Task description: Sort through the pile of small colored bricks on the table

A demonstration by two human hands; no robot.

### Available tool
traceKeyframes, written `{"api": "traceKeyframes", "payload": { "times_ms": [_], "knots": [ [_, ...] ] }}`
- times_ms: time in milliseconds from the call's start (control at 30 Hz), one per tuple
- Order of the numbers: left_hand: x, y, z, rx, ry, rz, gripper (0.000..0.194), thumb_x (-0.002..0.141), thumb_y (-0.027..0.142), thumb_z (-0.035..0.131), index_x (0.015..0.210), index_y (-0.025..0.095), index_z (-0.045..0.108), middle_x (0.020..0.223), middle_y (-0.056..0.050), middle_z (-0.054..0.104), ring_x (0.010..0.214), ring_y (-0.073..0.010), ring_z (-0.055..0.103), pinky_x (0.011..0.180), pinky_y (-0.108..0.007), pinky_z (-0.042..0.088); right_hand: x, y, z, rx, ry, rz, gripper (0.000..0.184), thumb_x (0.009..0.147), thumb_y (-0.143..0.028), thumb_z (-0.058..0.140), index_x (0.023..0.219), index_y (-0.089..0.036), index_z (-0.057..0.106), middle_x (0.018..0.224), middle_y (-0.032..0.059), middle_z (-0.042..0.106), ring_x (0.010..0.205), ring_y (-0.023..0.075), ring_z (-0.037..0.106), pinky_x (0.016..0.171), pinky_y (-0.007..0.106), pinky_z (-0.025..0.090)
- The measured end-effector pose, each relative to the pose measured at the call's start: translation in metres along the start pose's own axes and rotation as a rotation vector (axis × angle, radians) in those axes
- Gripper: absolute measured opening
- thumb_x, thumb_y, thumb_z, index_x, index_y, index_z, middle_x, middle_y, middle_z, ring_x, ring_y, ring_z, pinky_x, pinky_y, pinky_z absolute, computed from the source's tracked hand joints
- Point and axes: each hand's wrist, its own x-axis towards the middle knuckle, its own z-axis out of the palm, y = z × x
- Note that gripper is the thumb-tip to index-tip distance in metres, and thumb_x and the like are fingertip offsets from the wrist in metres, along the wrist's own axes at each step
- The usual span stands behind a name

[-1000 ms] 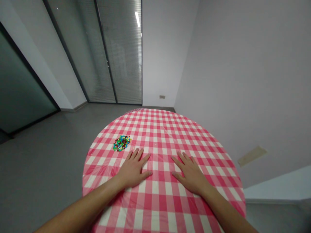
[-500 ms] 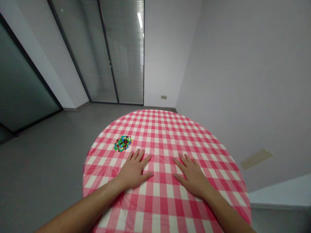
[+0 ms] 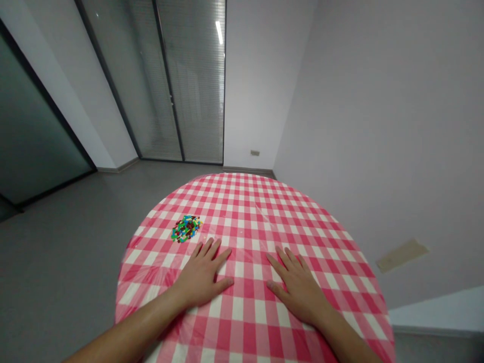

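Note:
My left hand (image 3: 204,275) lies palm down on a red-and-white checked tablecloth (image 3: 245,297), its fingers spread and nothing in it. Just beyond its fingertips, a little to the left, is a flat heap of small multicoloured pieces (image 3: 186,229) in blue, green, yellow, white and dark red. They are too small for me to name their kind. To the right, my right hand (image 3: 297,287) also rests flat on the cloth with fingers apart, holding nothing. A strip of bare cloth separates the two thumbs.
The round table stands close to a white wall (image 3: 378,126) on the right, which bears a beige patch (image 3: 403,255). Glass panels with blinds (image 3: 196,91) rise behind it. Grey floor (image 3: 64,262) extends on the left. A small outlet plate (image 3: 254,153) sits low on the far wall.
The view has shifted slightly, so the table, heap and hands appear a little lower and larger. Both hands stay flat on the cloth, and the heap looks undisturbed.

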Motion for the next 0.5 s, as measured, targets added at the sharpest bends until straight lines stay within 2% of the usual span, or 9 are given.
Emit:
{"api": "traceKeyframes", "payload": {
  "times_ms": [300, 500],
  "knots": [
    [-0.0003, 0.0022, -0.0030, 0.012, -0.015, -0.007, 0.074, 0.089, 0.073, 0.043, 0.152, 0.035, 0.032, 0.161, -0.010, 0.018, 0.149, -0.0363, 0.013, 0.118, -0.060, 0.018, 0.0003, 0.0038, 0.0071, 0.020, 0.041, -0.018, 0.067, 0.094, -0.070, 0.033, 0.153, -0.037, 0.032, 0.162, 0.0049, 0.020, 0.149, 0.0347, 0.013, 0.117, 0.061, 0.013],
    [-0.0003, 0.0006, 0.0003, 0.038, -0.009, -0.003, 0.073, 0.090, 0.072, 0.042, 0.152, 0.035, 0.032, 0.162, -0.010, 0.017, 0.149, -0.0362, 0.014, 0.117, -0.060, 0.019, -0.0007, 0.0012, 0.0032, 0.037, 0.029, -0.007, 0.066, 0.095, -0.069, 0.030, 0.153, -0.036, 0.033, 0.162, 0.0058, 0.019, 0.149, 0.0345, 0.012, 0.118, 0.060, 0.013]
  ]
}}
